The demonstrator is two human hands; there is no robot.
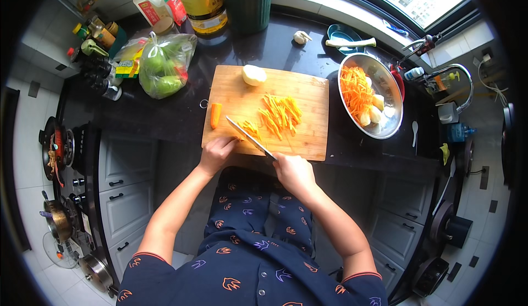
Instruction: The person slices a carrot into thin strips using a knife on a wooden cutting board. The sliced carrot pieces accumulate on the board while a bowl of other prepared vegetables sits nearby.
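My right hand is closed round the handle of a kitchen knife, its blade slanting away to the left over a wooden cutting board. Fingers curled, my left hand presses on carrot slices at the board's near left edge, close beside the blade; the fingertips partly hide them. Cut carrot strips lie in a loose pile right of the knife. A carrot piece rests at the board's left side, and a pale peeled potato sits near its far edge.
Right of the board stands a metal bowl with shredded carrot and pale peeled pieces. A garlic bulb and a teal dish lie behind. At back left are a bag of green vegetables and an oil jug. A faucet rises far right.
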